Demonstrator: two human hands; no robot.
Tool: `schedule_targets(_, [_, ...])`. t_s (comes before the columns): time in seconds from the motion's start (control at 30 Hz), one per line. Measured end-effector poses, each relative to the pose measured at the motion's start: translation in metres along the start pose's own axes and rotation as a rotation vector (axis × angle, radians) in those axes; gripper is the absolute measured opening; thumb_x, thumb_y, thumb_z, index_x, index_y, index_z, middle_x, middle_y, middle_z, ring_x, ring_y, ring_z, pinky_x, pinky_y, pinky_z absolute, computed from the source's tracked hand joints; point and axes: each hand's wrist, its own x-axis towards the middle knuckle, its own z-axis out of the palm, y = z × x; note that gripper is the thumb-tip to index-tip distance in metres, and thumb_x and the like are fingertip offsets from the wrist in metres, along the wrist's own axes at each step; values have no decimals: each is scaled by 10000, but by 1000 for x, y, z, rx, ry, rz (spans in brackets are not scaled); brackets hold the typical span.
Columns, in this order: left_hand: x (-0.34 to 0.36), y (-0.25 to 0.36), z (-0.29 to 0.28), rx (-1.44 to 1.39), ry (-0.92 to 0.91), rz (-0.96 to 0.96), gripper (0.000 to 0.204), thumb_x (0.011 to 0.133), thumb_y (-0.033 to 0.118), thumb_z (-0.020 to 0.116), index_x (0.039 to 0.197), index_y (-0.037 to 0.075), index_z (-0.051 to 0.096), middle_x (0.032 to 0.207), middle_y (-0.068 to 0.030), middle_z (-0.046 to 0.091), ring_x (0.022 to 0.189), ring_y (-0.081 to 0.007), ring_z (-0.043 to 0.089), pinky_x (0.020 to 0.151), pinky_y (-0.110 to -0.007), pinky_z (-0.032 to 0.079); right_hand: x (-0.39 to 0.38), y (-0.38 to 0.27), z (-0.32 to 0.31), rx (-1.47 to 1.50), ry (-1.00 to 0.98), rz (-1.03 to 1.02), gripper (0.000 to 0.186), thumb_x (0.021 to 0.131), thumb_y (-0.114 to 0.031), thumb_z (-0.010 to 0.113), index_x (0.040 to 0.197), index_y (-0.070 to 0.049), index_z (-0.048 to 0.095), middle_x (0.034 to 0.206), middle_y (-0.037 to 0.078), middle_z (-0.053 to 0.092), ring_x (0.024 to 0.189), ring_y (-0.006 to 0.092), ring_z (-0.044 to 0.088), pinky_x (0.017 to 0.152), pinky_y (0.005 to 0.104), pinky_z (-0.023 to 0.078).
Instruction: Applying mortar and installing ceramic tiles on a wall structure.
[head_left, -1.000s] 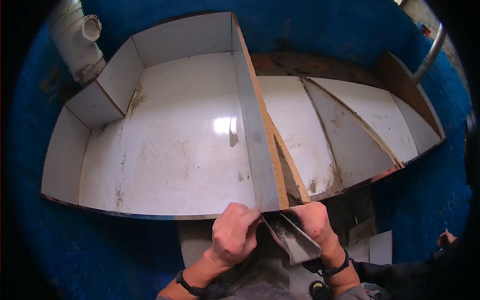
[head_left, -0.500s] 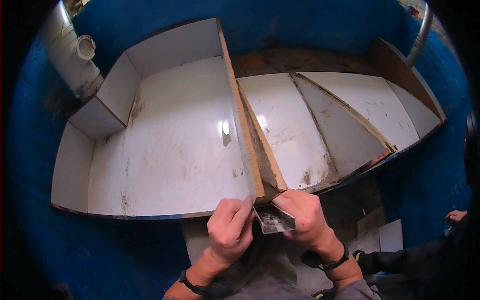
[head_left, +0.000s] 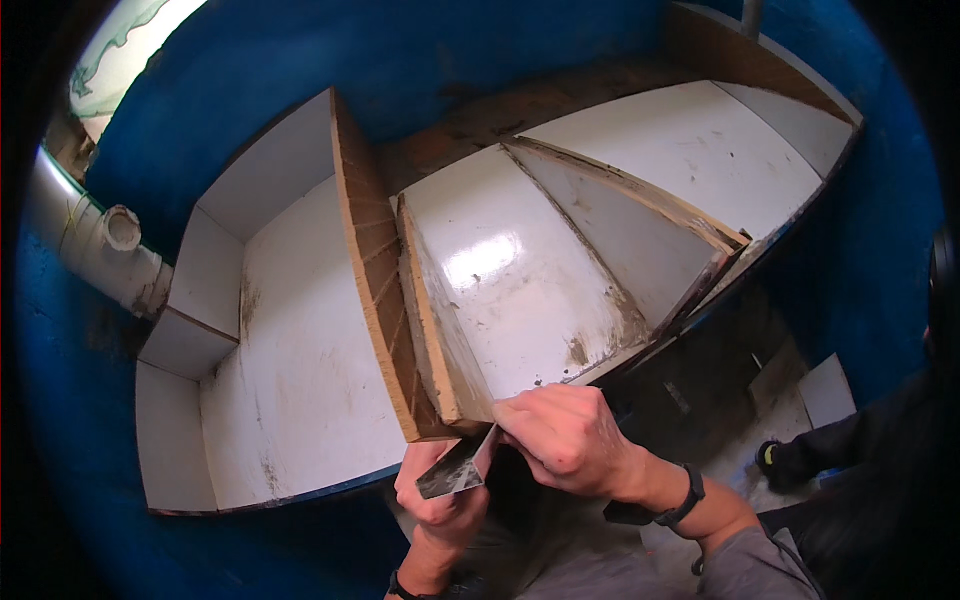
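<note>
A white-faced tiled unit has dividers with rough tan edges; two nearly meet at a narrow wedge (head_left: 432, 330) whose right face is smeared. At their front end is a dark, shiny angled strip (head_left: 450, 477) with a pale side. My left hand (head_left: 435, 500) is closed around this strip, partly hidden behind it and the tan board end. My right hand (head_left: 565, 440) is closed on the strip's upper right side, against the right divider's front end, its fingertips partly hidden.
A white pipe (head_left: 100, 250) runs along the blue wall (head_left: 520, 45) at the left. A metal pipe (head_left: 750, 20) stands at the back right. Loose white panels (head_left: 822, 390) lie below the unit. Another person's dark-clothed leg (head_left: 850, 440) is at the right.
My view has turned, showing the tan back of the middle divider. My right hand sits higher than my left, which is now lower and more hidden behind the strip.
</note>
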Motion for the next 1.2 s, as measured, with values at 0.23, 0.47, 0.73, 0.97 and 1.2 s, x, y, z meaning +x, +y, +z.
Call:
schedule_targets(0.23, [12, 10, -10, 5, -91, -33, 150, 888, -76, 713, 1009, -12, 773, 835, -145, 728, 742, -258, 675, 695, -327, 512, 4, -2, -8, 53, -27, 35, 197, 835, -91, 737, 993, -24, 642, 853, 117, 637, 733, 314, 669, 645, 388, 535])
schedule_targets(0.47, [11, 23, -2, -118, 203, -61, 55, 923, -24, 739, 956, -63, 717, 877, -142, 669, 739, -229, 636, 658, -291, 500, 9, -21, -4, 140, 167, 2, 505, 789, 4, 807, 1265, 78, 658, 1175, 244, 716, 887, 344, 752, 719, 374, 615])
schedule_targets(0.73, [4, 18, 6, -69, 241, 2, 210, 852, -143, 749, 1031, -43, 706, 959, -173, 704, 867, -313, 675, 759, -340, 549, 7, -18, 9, 128, 260, 24, 476, 754, 72, 768, 1222, 89, 686, 1150, 240, 732, 812, 322, 743, 673, 358, 594])
schedule_targets(0.97, [7, 11, 7, -41, 219, 53, 182, 874, -138, 730, 1026, -53, 680, 962, -178, 734, 794, -205, 653, 730, -306, 525, 8, -15, 9, 151, 277, 8, 461, 754, 76, 772, 1209, 84, 699, 1115, 230, 743, 787, 305, 741, 655, 353, 591])
schedule_targets(1.2, [4, 6, 7, -85, 222, 26, 222, 858, -124, 770, 1034, -35, 668, 947, -176, 708, 840, -263, 674, 745, -322, 545, 8, -13, 12, 185, 299, 27, 429, 736, 65, 768, 1159, 54, 699, 1075, 200, 737, 806, 344, 731, 681, 384, 591])
